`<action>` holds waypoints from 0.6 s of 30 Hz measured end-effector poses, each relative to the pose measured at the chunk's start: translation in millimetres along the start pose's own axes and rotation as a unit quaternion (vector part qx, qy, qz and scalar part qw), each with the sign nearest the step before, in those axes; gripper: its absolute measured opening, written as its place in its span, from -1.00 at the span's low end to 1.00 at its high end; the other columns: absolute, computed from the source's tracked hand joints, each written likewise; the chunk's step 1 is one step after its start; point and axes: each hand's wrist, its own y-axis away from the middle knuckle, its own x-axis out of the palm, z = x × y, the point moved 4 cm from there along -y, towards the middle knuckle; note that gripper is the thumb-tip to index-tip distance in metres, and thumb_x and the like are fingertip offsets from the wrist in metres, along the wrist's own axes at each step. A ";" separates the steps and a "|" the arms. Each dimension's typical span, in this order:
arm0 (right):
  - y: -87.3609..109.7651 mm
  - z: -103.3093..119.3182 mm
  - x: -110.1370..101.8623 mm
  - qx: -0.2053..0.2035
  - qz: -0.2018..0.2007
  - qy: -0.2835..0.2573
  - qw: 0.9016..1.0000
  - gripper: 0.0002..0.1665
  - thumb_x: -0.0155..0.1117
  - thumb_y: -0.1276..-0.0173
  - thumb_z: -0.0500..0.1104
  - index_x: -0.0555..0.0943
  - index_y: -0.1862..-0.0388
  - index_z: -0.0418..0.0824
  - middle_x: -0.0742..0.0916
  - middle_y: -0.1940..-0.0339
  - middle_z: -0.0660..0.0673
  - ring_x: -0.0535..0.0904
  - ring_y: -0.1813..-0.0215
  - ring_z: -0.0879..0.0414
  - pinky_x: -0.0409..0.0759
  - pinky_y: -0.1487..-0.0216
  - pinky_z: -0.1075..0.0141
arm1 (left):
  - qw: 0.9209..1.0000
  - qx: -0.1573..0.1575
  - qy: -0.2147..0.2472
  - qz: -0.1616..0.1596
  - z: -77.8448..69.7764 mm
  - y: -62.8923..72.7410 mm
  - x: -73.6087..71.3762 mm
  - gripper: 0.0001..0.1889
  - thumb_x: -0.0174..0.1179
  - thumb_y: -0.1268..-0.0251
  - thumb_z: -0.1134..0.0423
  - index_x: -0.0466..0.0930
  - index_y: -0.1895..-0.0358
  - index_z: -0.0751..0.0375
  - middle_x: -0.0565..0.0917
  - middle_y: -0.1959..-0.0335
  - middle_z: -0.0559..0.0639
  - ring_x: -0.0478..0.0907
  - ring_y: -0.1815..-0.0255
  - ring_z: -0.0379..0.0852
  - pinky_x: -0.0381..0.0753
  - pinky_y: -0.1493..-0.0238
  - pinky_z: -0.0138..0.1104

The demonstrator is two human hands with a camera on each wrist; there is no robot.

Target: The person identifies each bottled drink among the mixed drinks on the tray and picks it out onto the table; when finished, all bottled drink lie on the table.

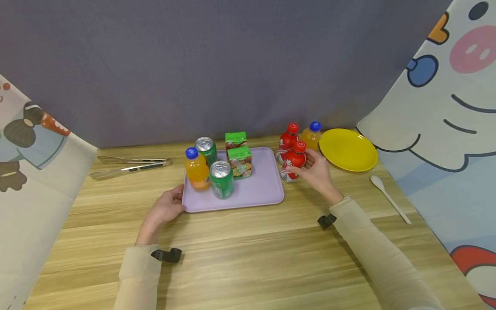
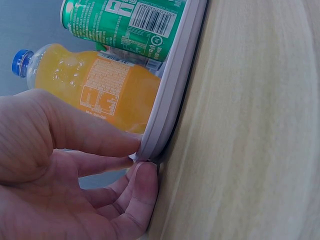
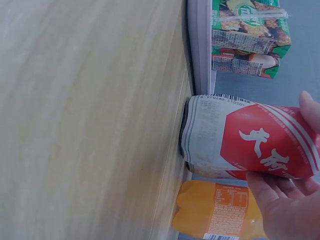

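Observation:
At the left end of a lilac tray, my left hand pinches the rim. In the left wrist view its thumb lies on the rim and its fingertips curl at the underside. My right hand grips the nearer red bottle from its right side, just off the tray's right edge. That bottle stands upright, its base close to the wood in the right wrist view. On the tray are an orange juice bottle, two green cans and two green-topped drink cartons.
Behind the gripped bottle stand a second red bottle and another orange juice bottle. A yellow plate and a pale spoon lie at the right. Metal tongs lie left of the tray. A grey partition rises behind the table.

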 end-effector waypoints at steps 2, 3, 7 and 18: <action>1.3 7.2 0.0 -0.003 0.004 -0.008 1.000 -0.24 0.55 0.02 -0.29 0.46 -0.18 -0.44 0.61 -0.09 -0.33 0.58 -0.03 -0.14 0.51 -0.05 0.14 | 1.000 0.000 0.003 0.000 -0.2 0.0 -0.1 -0.21 0.13 -0.06 0.54 0.01 -0.43 0.51 0.49 -0.03 0.41 0.45 0.08 0.13 0.48 0.12 -0.16; 2.4 11.8 0.0 -0.006 0.006 -0.012 1.000 -0.25 0.54 0.02 -0.32 0.46 -0.18 -0.45 0.60 -0.08 -0.35 0.57 -0.03 -0.16 0.51 -0.05 0.13 | 1.000 0.000 0.003 0.000 -0.2 0.1 -0.1 -0.21 0.13 -0.06 0.54 0.01 -0.43 0.51 0.49 -0.03 0.41 0.45 0.08 0.13 0.48 0.12 -0.17; 7.7 30.6 -0.1 -0.014 0.011 -0.015 1.000 -0.28 0.50 0.01 -0.41 0.45 -0.16 -0.49 0.59 -0.08 -0.39 0.56 -0.05 -0.21 0.50 -0.06 0.09 | 1.000 -0.001 0.004 0.000 -0.2 0.2 -0.2 -0.21 0.13 -0.06 0.54 0.01 -0.43 0.50 0.49 -0.03 0.40 0.45 0.08 0.13 0.47 0.11 -0.16; 15.7 39.1 -8.8 -0.004 -0.004 -0.023 1.000 -0.27 0.47 -0.05 -0.38 0.41 -0.21 -0.52 0.56 -0.11 -0.43 0.50 -0.10 -0.27 0.42 -0.11 -0.03 | 1.000 0.001 0.003 0.000 -0.2 0.1 0.0 -0.21 0.13 -0.07 0.53 0.02 -0.43 0.49 0.49 -0.05 0.41 0.45 0.05 0.15 0.47 0.06 -0.12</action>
